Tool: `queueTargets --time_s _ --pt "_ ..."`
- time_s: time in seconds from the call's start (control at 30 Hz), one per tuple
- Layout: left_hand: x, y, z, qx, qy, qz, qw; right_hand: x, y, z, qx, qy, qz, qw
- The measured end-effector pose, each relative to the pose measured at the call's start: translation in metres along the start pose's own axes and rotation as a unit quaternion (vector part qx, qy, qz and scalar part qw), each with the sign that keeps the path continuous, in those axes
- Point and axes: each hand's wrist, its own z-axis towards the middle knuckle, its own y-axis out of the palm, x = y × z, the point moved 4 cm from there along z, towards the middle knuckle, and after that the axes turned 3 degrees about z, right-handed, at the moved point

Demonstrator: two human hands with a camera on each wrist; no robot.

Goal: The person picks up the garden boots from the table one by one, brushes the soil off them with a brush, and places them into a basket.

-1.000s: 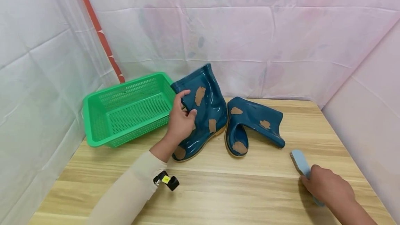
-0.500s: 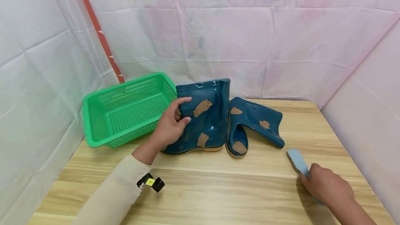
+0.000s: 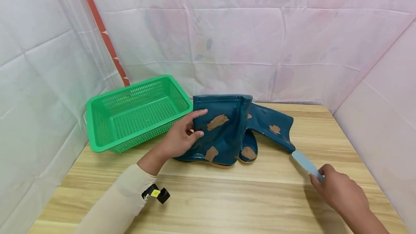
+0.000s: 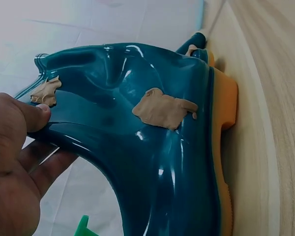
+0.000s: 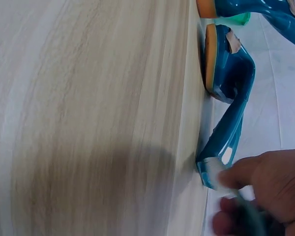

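A dark blue rubber boot (image 3: 224,140) with brown mud-like patches stands upright on its orange sole on the table (image 3: 201,198). My left hand (image 3: 180,134) grips its shaft at the front edge, thumb on the near side; the left wrist view shows the thumb on the boot (image 4: 113,113) below a patch. A second blue boot (image 3: 271,120) with similar patches lies on its side, partly behind the first. In my right hand (image 3: 342,190) is a light blue brush (image 3: 307,164), gripped by its handle. Its head is close to the lying boot's shaft opening; contact is unclear.
A green perforated plastic basket (image 3: 130,142) stands at the left, close to the upright boot. Pale cloth walls surround the table's back and sides. A small black camera (image 3: 157,193) is strapped to my left wrist.
The first boot went from tilted to upright and moved right, partly covering the second one. My right hand raised the brush slightly and turned its head toward the lying boot.
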Motion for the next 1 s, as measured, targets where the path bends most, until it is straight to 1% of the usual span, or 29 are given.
queueTargets --time_s 0.07,0.1,0.17,0.23,0.27,0.33,0.43,0.47,0.53,0.6,0.67,0.77,0.87,1.0 --pt "-0.002 0.001 -0.001 -0.002 -0.001 -0.009 1.0 -0.006 -0.003 -0.003 0.06 -0.017 0.008 0.998" --pt "-0.003 0.001 -0.001 -0.004 -0.003 -0.014 0.9999 -0.01 -0.005 -0.006 0.098 -0.029 0.013 0.995" --pt "-0.004 0.002 -0.002 -0.01 -0.006 -0.024 0.9997 -0.02 -0.009 -0.009 0.181 -0.061 0.018 0.981" --pt "-0.004 0.002 -0.002 -0.013 -0.008 -0.03 0.9994 -0.031 -0.013 -0.012 0.246 -0.094 0.029 0.964" --pt "-0.005 0.002 -0.003 -0.015 -0.01 -0.032 0.9993 -0.037 -0.014 -0.013 0.268 -0.106 0.035 0.957" --pt "-0.005 0.002 -0.003 -0.018 -0.016 -0.036 0.9991 -0.049 -0.017 -0.013 0.296 -0.126 0.044 0.946" --pt "-0.005 0.001 -0.004 -0.022 -0.024 -0.039 0.9987 -0.068 -0.021 -0.014 0.319 -0.143 0.061 0.935" --pt "-0.005 0.001 -0.005 -0.022 -0.027 -0.039 0.9987 -0.075 -0.023 -0.014 0.329 -0.154 0.064 0.929" --pt "-0.004 -0.001 -0.005 -0.02 -0.029 -0.036 0.9988 -0.088 -0.024 -0.014 0.348 -0.18 0.068 0.917" --pt "-0.004 -0.001 -0.005 -0.017 -0.028 -0.028 0.9991 -0.1 -0.024 -0.014 0.366 -0.215 0.066 0.903" --pt "-0.004 -0.001 -0.005 -0.015 -0.025 -0.016 0.9994 -0.111 -0.023 -0.014 0.375 -0.247 0.06 0.892" --pt "-0.004 0.0 -0.003 -0.01 -0.016 0.011 0.9998 -0.124 -0.018 -0.014 0.372 -0.274 0.058 0.885" --pt "-0.003 0.001 -0.002 -0.003 -0.008 0.036 0.9993 -0.133 -0.012 -0.015 0.368 -0.291 0.06 0.881" --pt "-0.002 0.002 -0.001 0.003 -0.012 0.04 0.9991 -0.142 -0.007 -0.016 0.363 -0.308 0.067 0.877"
